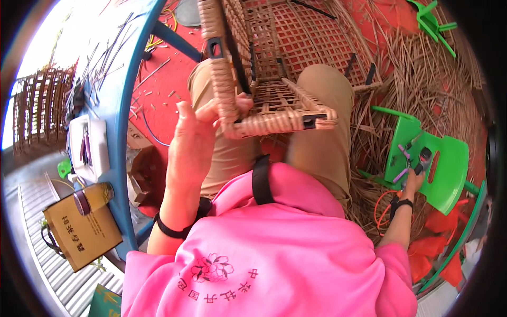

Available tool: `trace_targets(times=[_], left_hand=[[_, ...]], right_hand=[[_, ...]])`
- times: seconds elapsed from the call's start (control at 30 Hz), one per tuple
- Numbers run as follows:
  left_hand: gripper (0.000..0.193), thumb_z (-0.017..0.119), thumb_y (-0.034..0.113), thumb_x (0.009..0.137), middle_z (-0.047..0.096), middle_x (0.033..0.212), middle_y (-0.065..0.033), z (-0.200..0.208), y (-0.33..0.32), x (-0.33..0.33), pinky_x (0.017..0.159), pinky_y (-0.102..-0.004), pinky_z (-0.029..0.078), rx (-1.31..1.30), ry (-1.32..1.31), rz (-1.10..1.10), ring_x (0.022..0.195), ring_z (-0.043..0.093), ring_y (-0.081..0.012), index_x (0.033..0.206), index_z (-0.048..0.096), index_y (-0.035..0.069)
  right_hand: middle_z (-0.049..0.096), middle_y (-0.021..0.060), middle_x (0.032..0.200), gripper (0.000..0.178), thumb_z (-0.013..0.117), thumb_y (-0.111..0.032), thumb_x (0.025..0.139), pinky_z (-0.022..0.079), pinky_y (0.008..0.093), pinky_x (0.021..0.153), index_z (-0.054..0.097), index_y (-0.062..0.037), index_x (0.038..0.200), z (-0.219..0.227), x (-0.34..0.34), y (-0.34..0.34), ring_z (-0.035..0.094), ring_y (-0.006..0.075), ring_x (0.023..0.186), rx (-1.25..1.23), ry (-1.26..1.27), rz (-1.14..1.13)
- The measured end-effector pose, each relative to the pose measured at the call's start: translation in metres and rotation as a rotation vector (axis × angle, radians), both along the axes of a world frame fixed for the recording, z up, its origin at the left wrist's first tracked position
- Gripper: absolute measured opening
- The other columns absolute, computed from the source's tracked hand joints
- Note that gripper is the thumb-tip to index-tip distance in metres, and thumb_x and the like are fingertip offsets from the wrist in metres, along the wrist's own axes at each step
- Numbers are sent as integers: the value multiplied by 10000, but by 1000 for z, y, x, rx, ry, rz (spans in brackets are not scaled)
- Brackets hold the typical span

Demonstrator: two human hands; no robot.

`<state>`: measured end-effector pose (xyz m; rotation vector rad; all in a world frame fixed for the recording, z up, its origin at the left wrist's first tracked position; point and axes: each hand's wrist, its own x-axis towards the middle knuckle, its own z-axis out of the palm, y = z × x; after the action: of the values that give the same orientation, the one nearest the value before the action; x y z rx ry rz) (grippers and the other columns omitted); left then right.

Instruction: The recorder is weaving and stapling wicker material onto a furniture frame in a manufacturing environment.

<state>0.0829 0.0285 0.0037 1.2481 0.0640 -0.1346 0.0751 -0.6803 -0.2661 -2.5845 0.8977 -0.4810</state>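
weaving on the lap, one hand off to the side

left hand [193, 140] is clamped on the corner of the tan woven rattan frame [274, 105] resting across the knees; right hand [413, 181] closes on a purple-handled tool [401, 174] lying on the bright green plastic stool [443, 169].

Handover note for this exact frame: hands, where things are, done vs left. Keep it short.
Left hand: gripping the near corner of the woven rattan frame that rests across the lap.
Right hand: out to the side on the green plastic stool, at the small tools lying on it; whether it has closed on one cannot be told.
Around: loose rattan strips on the red floor; blue table at left.
Done: frame's near rim is wrapped and its panels woven.
Left: cannot tell from this view how much weaving remains.
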Motion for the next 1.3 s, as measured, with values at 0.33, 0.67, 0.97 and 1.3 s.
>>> trace_targets(times=[0.33, 0.67, 0.97, 1.3], left_hand=[[635, 826, 286, 713, 559, 1272, -170, -13, 9, -8, 1029, -419, 392, 842, -546, 64, 1216, 515, -316, 1225, 585, -4], [425, 770, 240, 798, 624, 1093, -160, -23, 17, -8, 918, -399, 451, 718, -586, 187, 1073, 549, -324, 1094, 615, -23], [418, 750, 217, 823, 622, 1086, -168, -30, 20, -8, 892, -363, 472, 647, -609, 214, 1032, 608, -318, 1131, 613, -31], [371, 754, 224, 801, 651, 1022, -134, -36, 22, -3, 824, -389, 497, 582, -659, 248, 956, 623, -320, 1086, 644, 14]], right_hand=[[567, 44, 812, 374, 675, -9, 831, 468, 272, 609, 533, -10, 1177, 251, -57, 144, 556, 125, 690, 778, -540, 153], [520, 74, 668, 753, 701, -57, 676, 522, 314, 482, 407, 67, 1358, 431, -65, 395, 549, 178, 486, 1171, 3, 548], [578, 67, 679, 578, 683, -140, 731, 501, 285, 544, 510, 62, 1244, 456, -18, 499, 574, 137, 542, 1154, 538, 732], [501, 67, 645, 690, 665, -115, 727, 522, 340, 487, 410, 86, 1336, 455, -5, 519, 535, 165, 489, 1221, 581, 661]])
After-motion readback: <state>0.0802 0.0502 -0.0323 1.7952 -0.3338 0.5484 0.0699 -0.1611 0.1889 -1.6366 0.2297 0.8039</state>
